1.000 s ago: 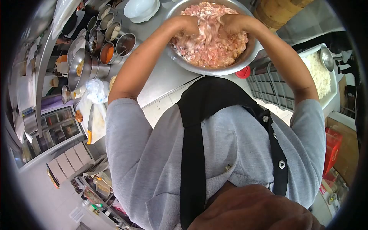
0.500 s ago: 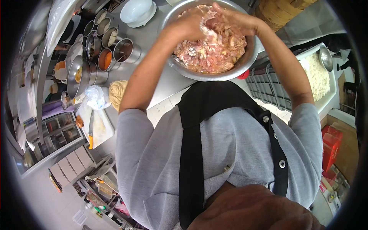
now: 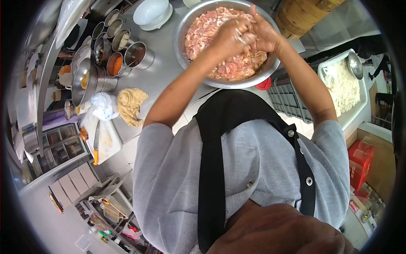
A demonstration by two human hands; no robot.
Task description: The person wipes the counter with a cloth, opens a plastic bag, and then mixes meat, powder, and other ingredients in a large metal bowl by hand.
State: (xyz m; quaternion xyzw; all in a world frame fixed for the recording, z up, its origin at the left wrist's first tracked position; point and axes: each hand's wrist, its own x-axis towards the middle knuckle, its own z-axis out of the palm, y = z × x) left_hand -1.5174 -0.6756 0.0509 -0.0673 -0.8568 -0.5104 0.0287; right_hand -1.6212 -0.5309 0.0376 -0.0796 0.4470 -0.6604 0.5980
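Your left hand and right hand meet over the steel bowl, pressed together above the chopped raw meat; left fingers curl around a clump of that meat, right fingers partly hidden, can't tell their grip; bowl sits on the steel counter, top centre; left of it a white bowl, small seasoning tins, a lump of dough; bamboo steamer to the right; tray of white rice further right.
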